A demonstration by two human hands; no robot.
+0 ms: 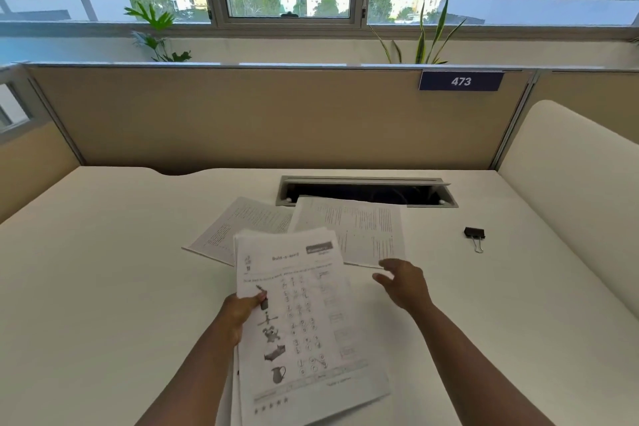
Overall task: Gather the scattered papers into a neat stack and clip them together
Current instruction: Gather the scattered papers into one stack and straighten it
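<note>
My left hand (242,313) grips the left edge of a small stack of papers (304,325), with a picture worksheet on top, held above the desk. Two more printed sheets lie flat further back: one (235,228) angled to the left, one (359,232) to the right with its far edge over the cable slot. My right hand (403,282) hovers with its fingers apart at the near corner of the right sheet, holding nothing. A black binder clip (474,235) lies on the desk to the right, apart from the papers.
The white desk (103,270) is bounded by a tan partition (242,114) at the back and a cream side panel (570,166) on the right. A grey cable slot (366,191) stands with its lid up behind the papers.
</note>
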